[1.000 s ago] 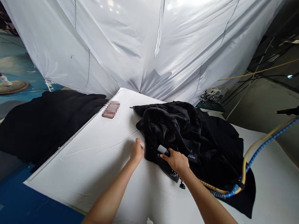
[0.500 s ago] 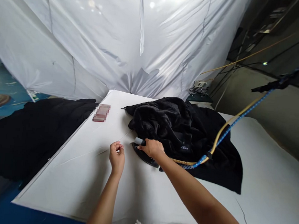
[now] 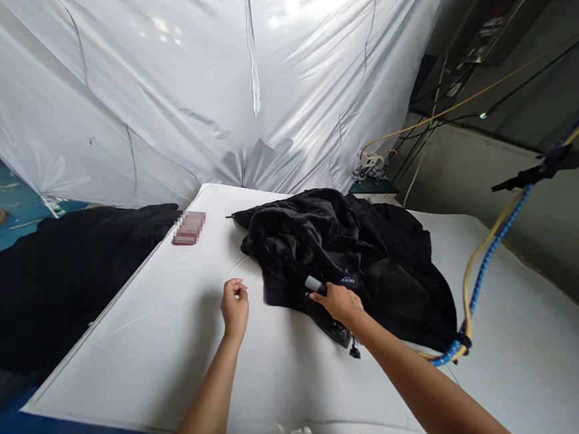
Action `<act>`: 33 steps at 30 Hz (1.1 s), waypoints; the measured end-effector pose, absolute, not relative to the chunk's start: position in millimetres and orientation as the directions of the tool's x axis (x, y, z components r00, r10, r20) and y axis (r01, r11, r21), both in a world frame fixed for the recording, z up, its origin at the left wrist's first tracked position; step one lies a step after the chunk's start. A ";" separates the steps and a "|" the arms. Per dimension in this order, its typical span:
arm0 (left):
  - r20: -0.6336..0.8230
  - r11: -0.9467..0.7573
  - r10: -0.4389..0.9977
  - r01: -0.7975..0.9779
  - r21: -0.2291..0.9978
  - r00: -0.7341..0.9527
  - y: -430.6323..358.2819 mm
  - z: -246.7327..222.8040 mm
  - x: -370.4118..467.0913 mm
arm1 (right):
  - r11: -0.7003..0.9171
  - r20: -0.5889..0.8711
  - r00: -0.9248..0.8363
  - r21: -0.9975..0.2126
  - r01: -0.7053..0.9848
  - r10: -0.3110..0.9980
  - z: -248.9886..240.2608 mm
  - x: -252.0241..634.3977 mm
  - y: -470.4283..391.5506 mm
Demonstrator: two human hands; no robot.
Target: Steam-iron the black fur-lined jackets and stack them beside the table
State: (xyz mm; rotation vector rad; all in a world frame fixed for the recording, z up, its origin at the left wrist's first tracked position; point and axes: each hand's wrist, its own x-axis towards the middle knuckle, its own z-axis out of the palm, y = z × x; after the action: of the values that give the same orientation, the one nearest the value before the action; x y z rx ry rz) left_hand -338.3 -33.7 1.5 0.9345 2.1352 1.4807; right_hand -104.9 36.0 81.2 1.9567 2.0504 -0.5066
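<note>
My right hand is wrapped round the handle of a dark iron. The iron lies over the lower left part of a black garment, near its label; its sole is hidden from me. The garment is spread and rumpled on the white padded table, with a plush inner side showing. My left hand hovers above the bare table just left of the garment, fingers curled in with nothing visible in them.
A blue and yellow hose with cord hangs from the upper right to the iron. A reddish blurred rectangular object lies at the table's left edge. Beside it is a heap of black cloth. White sheeting hangs behind.
The iron has moved right with my right hand, from the bare table at the garment's edge onto the garment. My left hand shifted slightly right. The view has turned a little.
</note>
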 end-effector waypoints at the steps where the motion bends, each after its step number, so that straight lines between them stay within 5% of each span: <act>1: 0.050 0.247 0.718 0.320 0.915 -0.695 -31.9 0.2 -337.0 | 0.011 -0.416 -0.038 -0.066 0.998 0.909 81.2 -95.8 33.8; 8: -0.112 0.515 0.772 0.513 0.687 -0.625 -13.5 -1.2 -328.7 | 0.007 -0.428 -0.038 -0.075 0.997 0.903 86.1 -59.4 20.6; 16: -0.418 0.662 0.743 0.481 0.575 -0.523 45.3 0.3 -320.2 | 0.113 -0.383 -0.128 -0.061 0.992 0.915 89.6 -72.0 19.0; 26: -0.242 0.508 0.855 0.644 0.572 -0.459 54.7 -9.6 -335.8 | 0.113 -0.396 -0.124 -0.052 0.992 0.910 85.0 -97.6 32.5; 33: -0.259 0.477 0.878 0.696 0.537 -0.403 58.2 -13.0 -341.9 | 0.172 -0.409 -0.183 -0.065 0.983 0.894 82.8 -114.6 38.9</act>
State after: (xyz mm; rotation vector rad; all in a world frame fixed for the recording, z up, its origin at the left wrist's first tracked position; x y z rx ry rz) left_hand -341.9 58.2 -13.0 1.3006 2.2180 0.4737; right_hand -114.6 38.9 82.8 1.8016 2.1743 -0.4590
